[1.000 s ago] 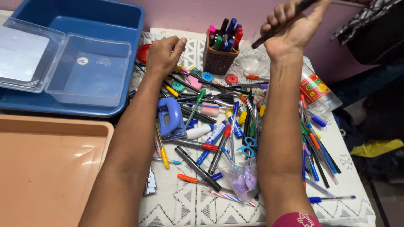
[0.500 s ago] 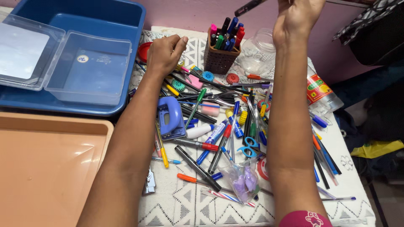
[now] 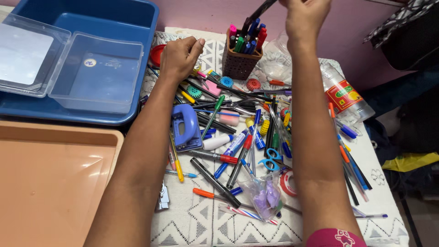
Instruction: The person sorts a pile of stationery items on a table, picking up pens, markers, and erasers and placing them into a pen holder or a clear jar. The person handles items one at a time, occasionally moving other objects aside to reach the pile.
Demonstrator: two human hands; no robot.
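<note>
Black marker (image 3: 261, 8), slim and dark, tilted above brown pen holder (image 3: 241, 61), right hand (image 3: 305, 16) fingers grasping it, left hand (image 3: 179, 57) clenched.

Two bare forearms fill the frame above a desk (image 3: 201, 224) draped in a white cloth with a grey geometric pattern. The left hand (image 3: 178, 57) and the right hand (image 3: 304, 16) wear no rings, watch or bracelets, and the wrists are uncovered. At the near edge of the desk, the right arm ends in a magenta short sleeve (image 3: 336, 238) bearing a small white printed motif. No sleeve shows on the left arm.
</note>
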